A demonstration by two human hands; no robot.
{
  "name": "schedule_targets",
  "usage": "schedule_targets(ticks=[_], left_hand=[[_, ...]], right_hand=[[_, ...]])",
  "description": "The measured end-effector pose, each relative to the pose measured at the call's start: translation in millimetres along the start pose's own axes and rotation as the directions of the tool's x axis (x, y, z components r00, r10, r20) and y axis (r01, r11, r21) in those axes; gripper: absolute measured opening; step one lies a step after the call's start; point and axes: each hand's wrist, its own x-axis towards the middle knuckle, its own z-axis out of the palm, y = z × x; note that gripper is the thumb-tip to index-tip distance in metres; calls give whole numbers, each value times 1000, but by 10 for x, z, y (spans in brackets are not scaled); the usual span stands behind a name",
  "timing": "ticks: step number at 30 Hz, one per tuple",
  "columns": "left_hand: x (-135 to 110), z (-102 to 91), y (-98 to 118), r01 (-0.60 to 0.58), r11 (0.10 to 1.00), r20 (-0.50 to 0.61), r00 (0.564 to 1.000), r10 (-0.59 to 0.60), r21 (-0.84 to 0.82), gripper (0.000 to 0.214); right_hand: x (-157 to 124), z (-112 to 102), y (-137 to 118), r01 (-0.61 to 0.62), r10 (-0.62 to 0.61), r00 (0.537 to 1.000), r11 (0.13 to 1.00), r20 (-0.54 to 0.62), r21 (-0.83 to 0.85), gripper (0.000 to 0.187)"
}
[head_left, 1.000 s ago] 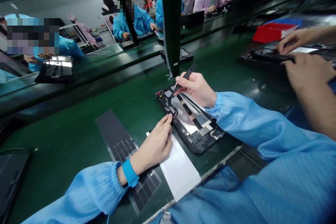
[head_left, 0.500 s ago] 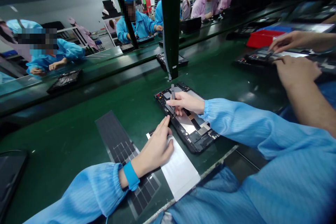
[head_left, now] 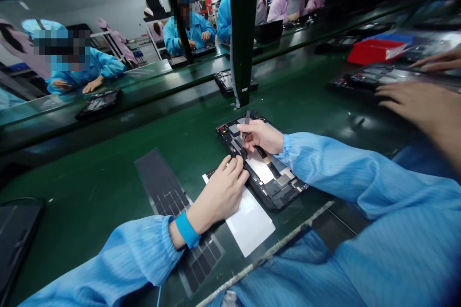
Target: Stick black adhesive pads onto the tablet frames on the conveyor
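An opened black tablet chassis [head_left: 273, 184] lies on the green belt in front of me, its boards and silver plate exposed. My right hand [head_left: 261, 135] is closed around a thin black stylus tool [head_left: 246, 123], whose tip presses down on the chassis near its left edge. My left hand [head_left: 219, 192] rests on a white sheet [head_left: 252, 223], fingers curled, fingertips pinching at the chassis's left rim beside the tool tip. What the fingertips grip is too small to name.
A dark gridded mat [head_left: 163, 192] lies left of the sheet. A black post [head_left: 242, 33] stands just behind the chassis. A co-worker's hands [head_left: 421, 100] work on another device at right, near a red tray [head_left: 374, 50]. Other people sit across the belt.
My right hand swung the stylus from a slant to upright and brought its tip down by my left fingertips. My left hand slid slightly forward onto the chassis rim.
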Motion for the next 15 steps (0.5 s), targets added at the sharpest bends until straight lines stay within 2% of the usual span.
schedule_targets(ticks=[3, 6, 11, 15], left_hand=[[-4, -8, -33, -39, 999, 6, 999, 39, -6, 15], [-69, 17, -42, -8, 999, 1, 1000, 8, -52, 16], [-177, 92, 9, 90, 956, -58, 992, -110, -280, 20], [-201, 110, 105, 166, 856, -37, 977, -211, -490, 14]], right_hand=[[10, -17, 8, -8, 9, 1000, 1000, -7, 18, 22], [4, -35, 14, -12, 12, 1000, 1000, -3, 16, 24], [-36, -38, 20, -46, 57, 992, 995, 117, -94, 27], [-74, 1, 42, -9, 49, 989, 961, 137, -278, 24]])
